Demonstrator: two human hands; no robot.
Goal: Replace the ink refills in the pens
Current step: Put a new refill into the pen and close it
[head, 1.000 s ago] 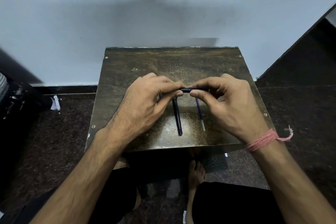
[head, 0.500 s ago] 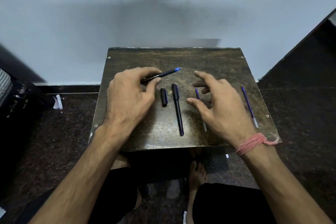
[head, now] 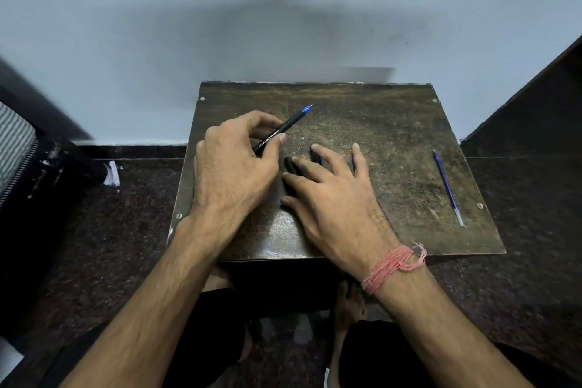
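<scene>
- Sitting nearest the camera are the person's dark-clad legs and a bare foot (head: 348,302) on the speckled floor, under the near edge of the small dark table (head: 409,123).
- Above that edge, the right hand (head: 333,195), with a pink thread band (head: 395,266) at the wrist, lies low over the table with fingers spread and fairly straight. It grips nothing. Its fingertips reach a small black pen cap (head: 289,164) and cover most of a second black pen and a blue refill, of which only short tips show beside the fingers.
- Beside it, the left hand (head: 234,164) has its fingers curled and clamped round an uncapped black pen (head: 285,127), which slants up and away with its blue tip in the air.
- Printed in white along that barrel is a word that reads roughly "OCTANE"; the smaller print beside it is too fine to make out.
- Well apart, near the right edge of the table, a loose blue refill (head: 447,186) lies along that edge.
- Behind the table stands a plain pale wall (head: 283,25).
- Risks, as I judge them: the spread right hand could knock the cap or the hidden refill and roll it off the table; the exposed tip could smear ink; spent and fresh refills look alike and could be swapped.
</scene>
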